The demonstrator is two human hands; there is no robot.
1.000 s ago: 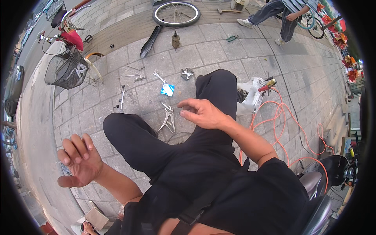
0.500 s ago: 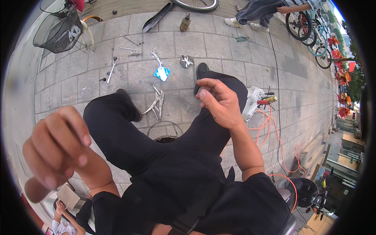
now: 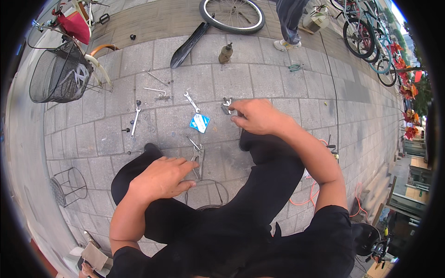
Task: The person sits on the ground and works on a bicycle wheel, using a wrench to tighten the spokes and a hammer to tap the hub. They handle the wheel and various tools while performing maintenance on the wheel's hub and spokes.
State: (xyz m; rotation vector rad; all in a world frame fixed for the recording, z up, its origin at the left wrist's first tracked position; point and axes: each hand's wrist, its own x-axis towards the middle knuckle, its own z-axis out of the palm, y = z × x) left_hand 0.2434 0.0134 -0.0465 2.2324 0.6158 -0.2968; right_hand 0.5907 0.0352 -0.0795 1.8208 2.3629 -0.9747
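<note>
My right hand (image 3: 259,116) reaches forward over the pavement. Its fingertips meet the edge of a small silver, Y-shaped metal piece (image 3: 226,103) with a dark part below; thumb and forefinger are apart. Low over my left thigh, my left hand (image 3: 162,178) is empty, its fingers stretched out. Just past those fingers lie locking pliers (image 3: 198,157), partly covered by the hand. A blue-and-white square packet (image 3: 199,123) sits between the pliers and a combination wrench (image 3: 191,101). Another wrench (image 3: 135,123) rests farther left.
A hex key (image 3: 154,90) and small parts lie ahead. Farther off are a brown bottle (image 3: 225,53), a black mudguard (image 3: 189,45), a bicycle wheel (image 3: 259,21) and green-handled pliers (image 3: 295,67). A bicycle basket (image 3: 58,76) stands at left; another person's leg (image 3: 289,23) is at far right.
My right hand has gone forward to the Y-shaped metal piece. My left hand has come in from the left and down toward my thigh. The view has tilted, and the other person has shifted.
</note>
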